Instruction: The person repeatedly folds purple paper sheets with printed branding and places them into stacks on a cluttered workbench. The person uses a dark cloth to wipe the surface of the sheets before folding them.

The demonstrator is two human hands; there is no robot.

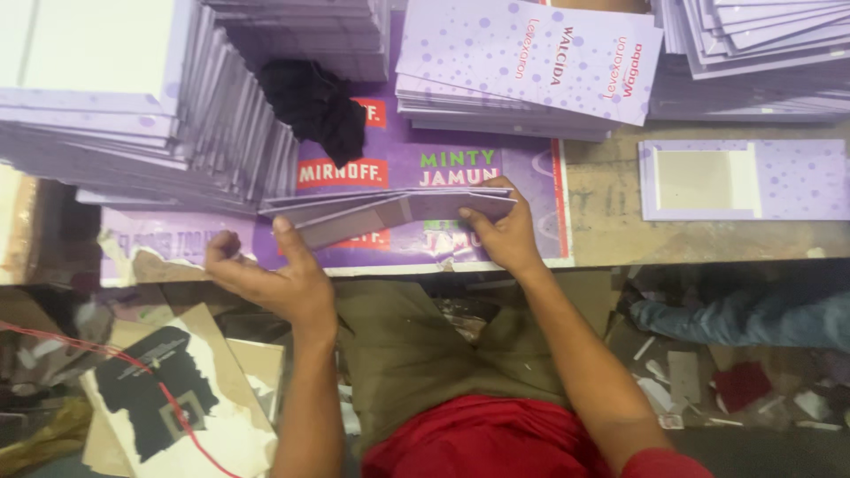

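Looking down from a head cam: a person holds a fanned bunch of lilac card sheets (390,212) just above a purple printed sheet (522,177) on a worn table (602,221). Right hand (500,232) pinches the bunch's right end, thumb under, fingers curled over the top edge. Left hand (266,270) sits at the bunch's left end w/ thumb raised against the lowest sheet, other fingers curled loosely in. Tall lilac card stacks (133,133) stand to the left; another stack (531,62) lies behind, beside a black cloth (314,106). A flat lilac cut-out card (744,180) lies well apart at right.
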